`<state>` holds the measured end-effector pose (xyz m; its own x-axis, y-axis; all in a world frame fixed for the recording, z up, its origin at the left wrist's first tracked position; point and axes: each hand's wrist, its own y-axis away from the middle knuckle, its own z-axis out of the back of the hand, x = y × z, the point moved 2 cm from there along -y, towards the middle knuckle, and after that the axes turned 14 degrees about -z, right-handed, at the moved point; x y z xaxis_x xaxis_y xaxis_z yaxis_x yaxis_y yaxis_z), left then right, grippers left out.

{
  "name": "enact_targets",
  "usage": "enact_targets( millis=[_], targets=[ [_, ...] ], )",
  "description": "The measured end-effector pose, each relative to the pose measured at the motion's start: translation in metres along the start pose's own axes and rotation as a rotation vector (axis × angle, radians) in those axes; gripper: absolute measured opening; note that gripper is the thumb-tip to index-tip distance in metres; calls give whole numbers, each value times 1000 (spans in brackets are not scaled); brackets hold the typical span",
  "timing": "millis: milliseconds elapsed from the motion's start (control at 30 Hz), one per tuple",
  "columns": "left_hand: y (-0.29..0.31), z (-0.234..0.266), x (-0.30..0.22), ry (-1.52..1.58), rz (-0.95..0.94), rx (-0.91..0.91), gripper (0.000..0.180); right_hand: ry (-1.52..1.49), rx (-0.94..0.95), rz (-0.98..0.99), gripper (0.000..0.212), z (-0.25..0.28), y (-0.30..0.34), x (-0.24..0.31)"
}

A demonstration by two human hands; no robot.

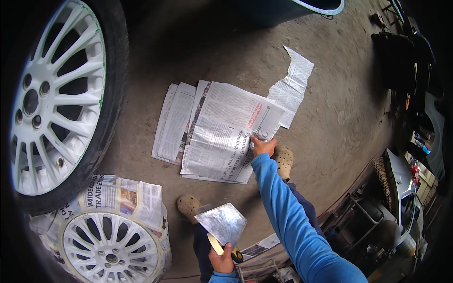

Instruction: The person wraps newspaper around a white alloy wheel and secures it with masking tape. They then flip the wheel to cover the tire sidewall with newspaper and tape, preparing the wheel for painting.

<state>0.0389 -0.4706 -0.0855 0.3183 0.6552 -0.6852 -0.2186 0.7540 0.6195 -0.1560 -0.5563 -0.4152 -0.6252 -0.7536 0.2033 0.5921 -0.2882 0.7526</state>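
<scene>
My left hand (222,259) is closed around a wide-bladed scraper (223,224) with a shiny, squarish metal blade and a black and yellow handle end. Beside the blade, a pale yellow curved piece (215,244) also shows at my fingers; I cannot make out what it is. My right hand (264,146) reaches forward and pinches the near right edge of a folded newspaper (222,127) on the floor. More folded newspaper (172,122) lies partly beneath it at the left. A torn newspaper strip (289,89) touches its far right corner.
A white-spoked wheel with a black tyre (113,85) stands at the left. Below it, another white wheel (112,258) is masked with newspaper. A dark bucket (283,12) stands at the far side. Car parts and clutter (401,198) line the right. My clogs (283,160) are near the newspaper.
</scene>
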Motion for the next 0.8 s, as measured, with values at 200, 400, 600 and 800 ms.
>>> enact_targets(
  millis=[200,400,600,800],
  targets=[
    [0,-3,2,-11,-7,28,31,104,-48,-177,76,1,-1,11],
    [1,-5,4,-59,-21,35,30,-68,95,-73,62,12,-6,6],
    [5,-8,13,-76,-21,32,29,-264,556,37,40,23,-12,-16],
    [8,-14,18,-87,-35,37,28,-442,777,26,40,25,-9,-30]
  ],
)
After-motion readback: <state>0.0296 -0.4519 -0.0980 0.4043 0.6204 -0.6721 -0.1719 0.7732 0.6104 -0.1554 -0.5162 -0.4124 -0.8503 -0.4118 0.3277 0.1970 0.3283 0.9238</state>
